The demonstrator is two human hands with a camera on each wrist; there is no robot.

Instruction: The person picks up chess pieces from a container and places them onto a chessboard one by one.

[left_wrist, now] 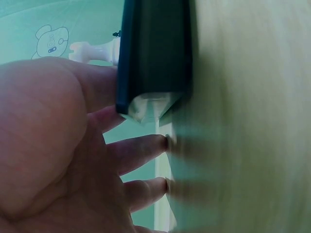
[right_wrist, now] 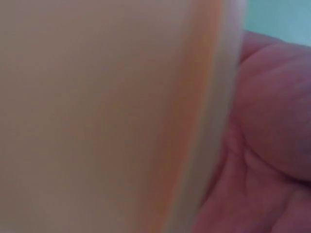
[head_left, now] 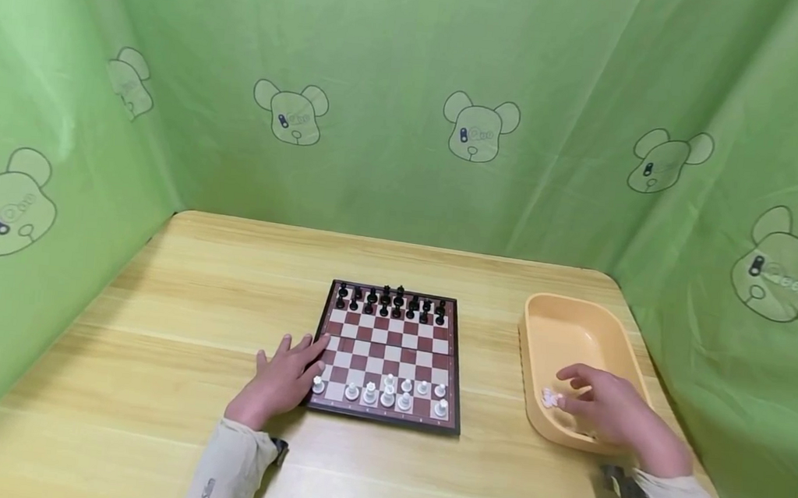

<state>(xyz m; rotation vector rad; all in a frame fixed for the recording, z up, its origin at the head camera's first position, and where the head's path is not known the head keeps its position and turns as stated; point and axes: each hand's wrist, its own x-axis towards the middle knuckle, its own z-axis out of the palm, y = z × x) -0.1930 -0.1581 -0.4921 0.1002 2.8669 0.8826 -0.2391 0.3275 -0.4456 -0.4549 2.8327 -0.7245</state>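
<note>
Here the right hand [head_left: 614, 411] reaches curled fingers into the tray [head_left: 579, 326], touching white pieces [head_left: 552, 399] at its near-left corner; the left hand [head_left: 285, 375] lies flat against the chessboard's [head_left: 387, 354] near-left corner.

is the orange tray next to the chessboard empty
No. The orange tray holds a few white pieces near its front, under the right hand.

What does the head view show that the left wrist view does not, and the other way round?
Only the head view shows the whole chessboard, black pieces along its far edge, the yellow tray and the right hand reaching into it near small white pieces. Only the left wrist view shows the board's dark side edge close up and fingertips pressed to the table. Both show the left hand at the board's near corner beside white pieces.
</note>
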